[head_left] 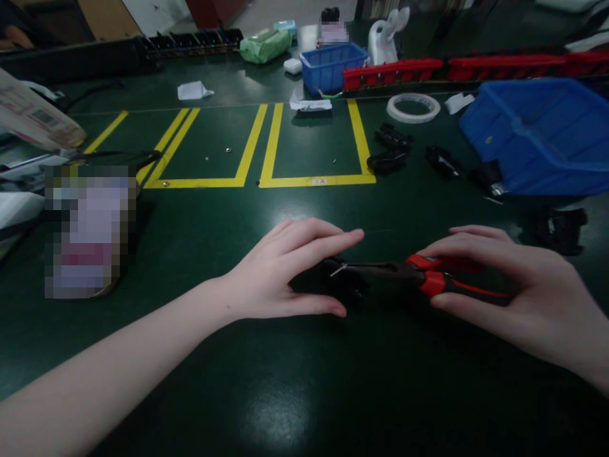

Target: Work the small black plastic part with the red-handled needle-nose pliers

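Note:
My right hand (514,279) is closed around long-nose pliers (431,276) with red and black handles. Their dark jaws point left, and a thin silvery pin (339,270) shows at the tip. Just beneath the tip, a small black part (352,285) lies on the dark green table, its outline hard to make out. My left hand (295,270) is beside this part, thumb and forefinger stretched out on either side and apart. Whether its hidden fingers touch the part, I cannot tell.
Several black parts (442,160) lie at the right near a blue bin (537,133). Behind them are a tape roll (413,107), a smaller blue basket (333,66) and red racks (392,75). Yellow tape lines (318,181) mark the table. A blurred-out package (90,235) lies left.

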Demonstrator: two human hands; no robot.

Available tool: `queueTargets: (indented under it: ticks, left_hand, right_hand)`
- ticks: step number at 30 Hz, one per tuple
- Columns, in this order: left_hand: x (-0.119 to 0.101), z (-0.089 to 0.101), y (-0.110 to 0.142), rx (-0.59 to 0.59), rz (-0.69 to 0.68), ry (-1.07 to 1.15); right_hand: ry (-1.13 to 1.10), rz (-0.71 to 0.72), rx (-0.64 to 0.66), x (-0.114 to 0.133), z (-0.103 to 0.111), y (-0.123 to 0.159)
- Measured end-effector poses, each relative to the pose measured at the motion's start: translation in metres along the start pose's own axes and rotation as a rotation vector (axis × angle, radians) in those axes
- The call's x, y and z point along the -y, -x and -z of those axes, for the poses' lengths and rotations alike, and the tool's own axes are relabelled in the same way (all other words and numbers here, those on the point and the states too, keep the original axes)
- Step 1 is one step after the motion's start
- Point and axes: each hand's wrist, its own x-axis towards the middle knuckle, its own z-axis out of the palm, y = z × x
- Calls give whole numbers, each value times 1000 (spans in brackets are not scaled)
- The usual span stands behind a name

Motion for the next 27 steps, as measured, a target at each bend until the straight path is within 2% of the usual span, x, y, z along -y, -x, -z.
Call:
queueTargets:
  ticks: [4,7,16,27]
  left_hand:
    - [4,-3,-1,190,137,9]
    - [3,-5,-2,240,185,0]
    - [1,-3,-5,173,275,28]
    - [0,-3,-4,133,246,39]
  right_hand:
    - [124,119,-58,-5,0,2]
    - [166,158,-26,-9,-1,3]
    - [248,198,-19,-16,3,6]
    - [254,212,-22,-15,2,5]
